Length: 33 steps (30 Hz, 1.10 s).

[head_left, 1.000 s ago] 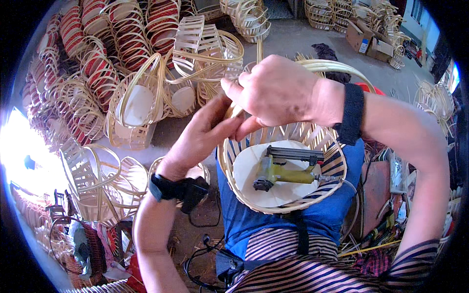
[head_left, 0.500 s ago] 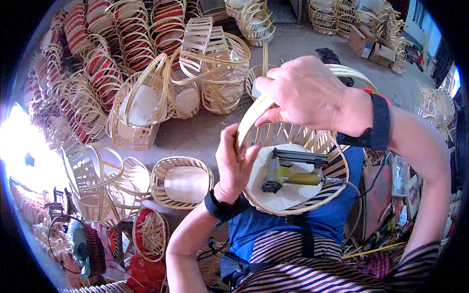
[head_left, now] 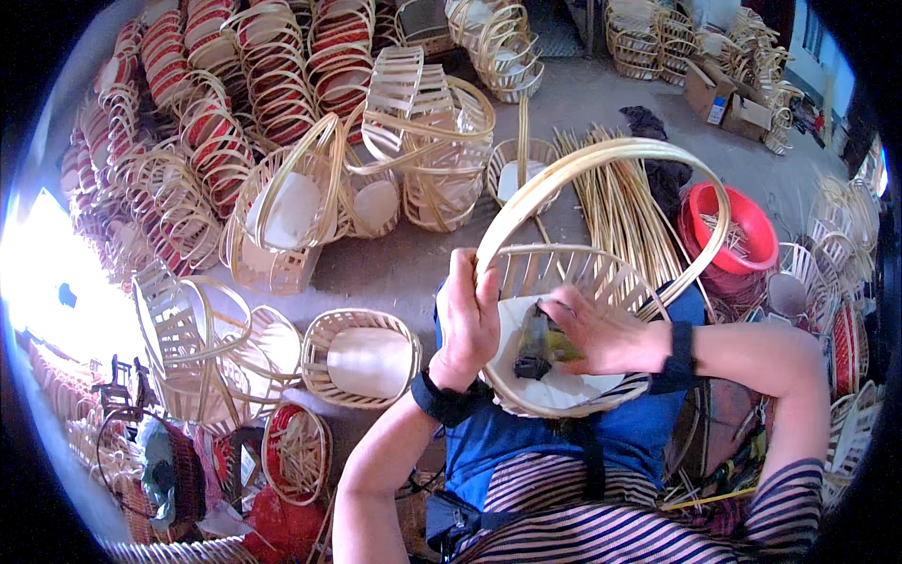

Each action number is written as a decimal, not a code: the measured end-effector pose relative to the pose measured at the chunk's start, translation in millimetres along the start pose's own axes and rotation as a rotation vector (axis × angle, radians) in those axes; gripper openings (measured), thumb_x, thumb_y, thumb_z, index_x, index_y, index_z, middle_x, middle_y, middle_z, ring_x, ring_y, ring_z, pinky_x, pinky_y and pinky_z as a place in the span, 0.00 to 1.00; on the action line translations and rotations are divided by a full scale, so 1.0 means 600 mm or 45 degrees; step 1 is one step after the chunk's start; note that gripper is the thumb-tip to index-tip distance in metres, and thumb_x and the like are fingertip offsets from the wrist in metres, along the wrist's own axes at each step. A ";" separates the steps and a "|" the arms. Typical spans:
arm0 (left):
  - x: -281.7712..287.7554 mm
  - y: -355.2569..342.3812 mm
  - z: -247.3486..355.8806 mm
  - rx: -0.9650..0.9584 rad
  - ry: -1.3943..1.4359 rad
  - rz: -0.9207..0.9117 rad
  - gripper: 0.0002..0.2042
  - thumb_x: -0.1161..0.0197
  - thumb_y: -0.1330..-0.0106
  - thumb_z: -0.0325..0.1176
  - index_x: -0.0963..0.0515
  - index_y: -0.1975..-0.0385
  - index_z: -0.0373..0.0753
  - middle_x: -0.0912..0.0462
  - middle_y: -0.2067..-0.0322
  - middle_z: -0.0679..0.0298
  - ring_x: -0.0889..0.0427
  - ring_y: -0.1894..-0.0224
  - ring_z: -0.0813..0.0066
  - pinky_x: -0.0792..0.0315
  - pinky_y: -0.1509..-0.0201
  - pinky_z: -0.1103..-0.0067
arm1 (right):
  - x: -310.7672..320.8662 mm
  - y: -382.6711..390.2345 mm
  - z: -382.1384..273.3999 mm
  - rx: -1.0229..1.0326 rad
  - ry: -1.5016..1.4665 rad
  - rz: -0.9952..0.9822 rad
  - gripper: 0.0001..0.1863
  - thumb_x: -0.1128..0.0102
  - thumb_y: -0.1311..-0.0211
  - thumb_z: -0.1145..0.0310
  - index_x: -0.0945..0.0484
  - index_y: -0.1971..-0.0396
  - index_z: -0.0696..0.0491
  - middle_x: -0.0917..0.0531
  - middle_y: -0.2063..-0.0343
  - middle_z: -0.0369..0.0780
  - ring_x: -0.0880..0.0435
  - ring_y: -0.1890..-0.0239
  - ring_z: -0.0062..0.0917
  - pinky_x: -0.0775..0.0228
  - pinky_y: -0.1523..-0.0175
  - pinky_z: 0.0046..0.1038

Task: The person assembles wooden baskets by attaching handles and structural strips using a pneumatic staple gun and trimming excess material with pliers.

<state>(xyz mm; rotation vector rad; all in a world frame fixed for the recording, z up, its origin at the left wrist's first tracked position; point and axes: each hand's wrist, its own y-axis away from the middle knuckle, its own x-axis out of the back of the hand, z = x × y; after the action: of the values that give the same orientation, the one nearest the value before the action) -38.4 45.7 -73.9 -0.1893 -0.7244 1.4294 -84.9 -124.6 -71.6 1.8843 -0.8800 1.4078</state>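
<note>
A pale woven oval basket with a white base rests on my lap, its tall arched handle rising over it. Gripped in my left hand is the left end of that handle, at the rim. Inside the basket lies a yellow-green nail gun, partly covered by my right hand, whose bent, blurred fingers rest over the tool.
Stacked red and pale baskets line the back left. A separate oval basket sits left of my lap. To the right are long cane strips and a red basin. Cardboard boxes stand farther back.
My right hand has left the upper handle and dropped down onto the nail gun. My left hand has shifted right while holding the handle, whose arch now stands in full view.
</note>
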 end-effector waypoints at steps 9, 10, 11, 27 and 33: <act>-0.025 0.001 0.004 -0.043 0.037 -0.032 0.06 0.54 0.42 0.31 0.37 0.71 0.34 0.34 0.85 0.57 0.34 0.83 0.65 0.39 0.78 0.76 | -0.121 0.008 0.072 -0.196 -0.285 -0.207 0.28 0.45 0.65 0.71 0.41 0.60 0.64 0.35 0.64 0.53 0.29 0.68 0.43 0.36 0.61 0.34; -0.029 -0.004 0.005 -0.032 0.030 -0.042 0.07 0.54 0.42 0.32 0.37 0.71 0.34 0.35 0.85 0.57 0.34 0.83 0.67 0.39 0.79 0.76 | -0.127 0.005 0.091 -0.146 -0.372 -0.075 0.26 0.46 0.66 0.71 0.38 0.61 0.64 0.33 0.66 0.53 0.28 0.69 0.42 0.36 0.62 0.34; -0.031 -0.006 0.003 -0.010 0.019 -0.041 0.08 0.54 0.41 0.34 0.37 0.71 0.34 0.35 0.85 0.57 0.35 0.83 0.68 0.40 0.79 0.77 | -0.102 0.004 0.090 -0.233 -0.489 -0.090 0.24 0.46 0.66 0.69 0.35 0.64 0.63 0.29 0.70 0.53 0.27 0.70 0.40 0.35 0.63 0.33; -0.074 -0.047 0.004 0.016 -0.053 -0.052 0.09 0.53 0.42 0.34 0.37 0.72 0.34 0.32 0.83 0.50 0.33 0.80 0.51 0.38 0.77 0.70 | 0.070 0.112 -0.018 -0.129 -0.314 1.147 0.10 0.41 0.63 0.74 0.27 0.74 0.57 0.23 0.76 0.42 0.24 0.74 0.34 0.33 0.69 0.28; -0.068 -0.045 0.016 0.049 -0.098 -0.088 0.08 0.51 0.43 0.33 0.37 0.72 0.36 0.31 0.82 0.52 0.30 0.78 0.53 0.37 0.76 0.70 | 0.063 0.092 -0.014 -0.055 -0.361 1.202 0.10 0.42 0.66 0.76 0.28 0.77 0.57 0.24 0.81 0.41 0.25 0.77 0.35 0.34 0.72 0.29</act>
<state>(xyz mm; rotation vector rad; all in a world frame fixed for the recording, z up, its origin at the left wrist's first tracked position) -19.9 0.2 -66.0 -0.0789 -0.7589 1.3894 -126.1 -155.5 -27.9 1.7057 -2.1035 1.5884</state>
